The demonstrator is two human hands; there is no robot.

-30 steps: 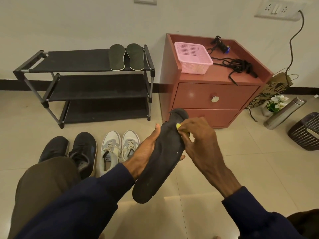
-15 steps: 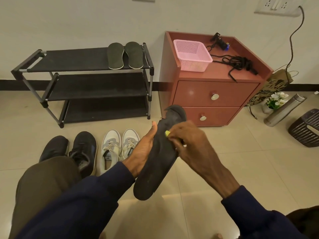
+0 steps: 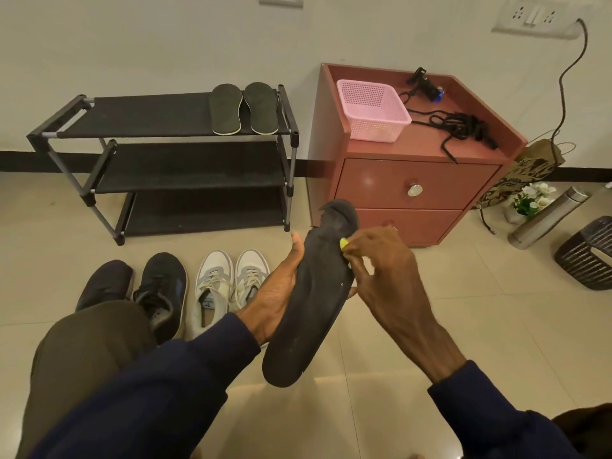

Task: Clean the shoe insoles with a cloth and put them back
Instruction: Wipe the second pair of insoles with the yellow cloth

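Note:
A long black insole [image 3: 311, 303] is held up in front of me, toe end pointing away. My left hand [image 3: 281, 289] grips it from the left, fingers wrapped behind it. My right hand [image 3: 384, 270] pinches a small yellow cloth [image 3: 343, 242] and presses it on the insole's upper right part; most of the cloth is hidden under the fingers. Two dark insoles [image 3: 243, 109] lie side by side on the top shelf of the black shoe rack [image 3: 149, 167]. On the floor stand a black pair of shoes [image 3: 145, 289] and a white pair of sneakers [image 3: 228, 286].
A red-brown bedside cabinet [image 3: 407, 183] stands right of the rack, with a pink basket [image 3: 372, 111] and black cords [image 3: 460, 124] on top. At the right lie a steel bottle [image 3: 546, 220], a dark woven bin [image 3: 589, 253], a flower pot [image 3: 530, 202] and a paper bag [image 3: 523, 167].
My right hand with the cloth slid down the insole and then back up toward its toe end. The left hand keeps the same hold.

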